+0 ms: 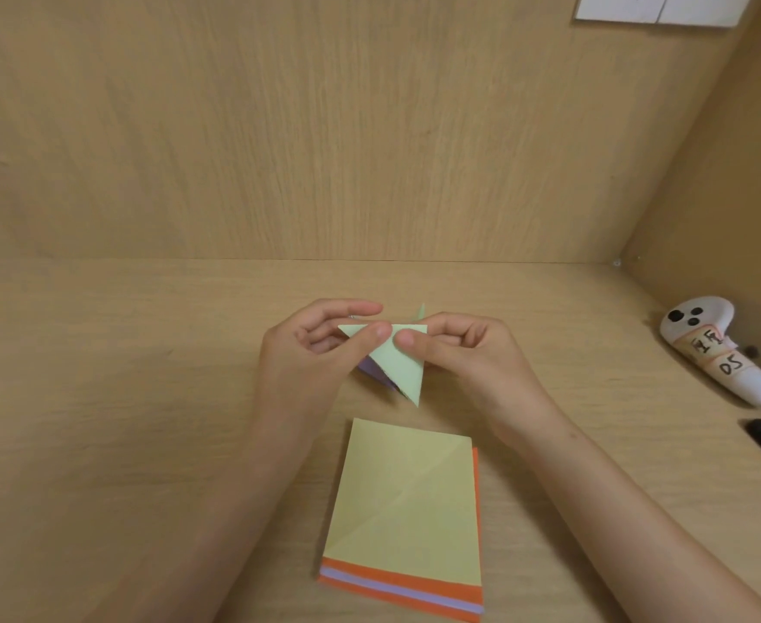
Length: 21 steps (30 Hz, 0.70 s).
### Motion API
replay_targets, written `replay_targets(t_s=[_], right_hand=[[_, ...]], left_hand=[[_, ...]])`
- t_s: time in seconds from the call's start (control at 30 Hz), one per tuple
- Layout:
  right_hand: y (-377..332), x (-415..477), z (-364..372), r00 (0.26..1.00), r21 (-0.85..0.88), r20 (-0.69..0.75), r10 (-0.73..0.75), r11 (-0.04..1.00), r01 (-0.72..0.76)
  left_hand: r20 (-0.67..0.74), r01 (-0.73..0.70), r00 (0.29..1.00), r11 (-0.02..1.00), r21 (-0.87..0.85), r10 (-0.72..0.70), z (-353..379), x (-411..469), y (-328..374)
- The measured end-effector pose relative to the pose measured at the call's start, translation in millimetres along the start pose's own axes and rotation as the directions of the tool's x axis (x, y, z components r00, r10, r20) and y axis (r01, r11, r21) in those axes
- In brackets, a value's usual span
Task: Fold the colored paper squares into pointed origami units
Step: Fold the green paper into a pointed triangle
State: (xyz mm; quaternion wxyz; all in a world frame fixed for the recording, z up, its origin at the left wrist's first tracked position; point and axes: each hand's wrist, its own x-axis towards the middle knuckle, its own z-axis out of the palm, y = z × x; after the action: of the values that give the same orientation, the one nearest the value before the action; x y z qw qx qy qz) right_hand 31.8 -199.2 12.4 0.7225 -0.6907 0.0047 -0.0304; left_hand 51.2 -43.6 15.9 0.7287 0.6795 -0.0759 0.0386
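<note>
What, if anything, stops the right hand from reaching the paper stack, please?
Probably nothing: yes, the stack lies uncovered just near the right hand, though it pinches the green unit now.

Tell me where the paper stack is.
Head view, lower centre: the paper stack lies flat on the wooden desk, just below the green folded paper held by the left hand and right hand.

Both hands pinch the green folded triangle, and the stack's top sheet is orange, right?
No: the head view shows the top sheet of the stack is yellow, with orange beneath. The left hand and right hand do pinch the green folded triangle.
</note>
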Motion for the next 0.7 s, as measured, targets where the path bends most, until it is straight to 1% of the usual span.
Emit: replay_targets(t_s=[0.13,0.27,0.4,0.53,0.7], right_hand=[[-0.6,0.8,-2.2,1.0,0.003,-0.021,-0.006,1.0,0.007],[0.0,0.0,-2.6,1.0,0.0,0.005,-0.03,1.0,0.03],[1.6,0.2,-2.7,0.998,-0.075,-0.01,-0.065,0.995,0.064],[2.6,1.6,-4.9,0.995,-0.119,-0.039,-0.088,0.989,0.083],[3.4,2.3,-3.0,0.996,-0.093,0.001,-0.091,0.992,0.091]], left_hand=[[0.029,-0.01,1.0,1.0,-0.009,0.01,1.7,-1.1,0.1],[0.02,-0.012,1.0,1.0,-0.023,0.012,1.8,-0.1,-2.7],[0.085,-0.058,0.995,0.997,0.06,0.052,1.8,0.9,-4.3],[0.153,-0.078,0.987,0.987,0.138,0.056,0.5,2.3,-4.8],[0.117,-0.07,0.992,0.99,0.123,0.056,-1.2,3.1,-7.6]])
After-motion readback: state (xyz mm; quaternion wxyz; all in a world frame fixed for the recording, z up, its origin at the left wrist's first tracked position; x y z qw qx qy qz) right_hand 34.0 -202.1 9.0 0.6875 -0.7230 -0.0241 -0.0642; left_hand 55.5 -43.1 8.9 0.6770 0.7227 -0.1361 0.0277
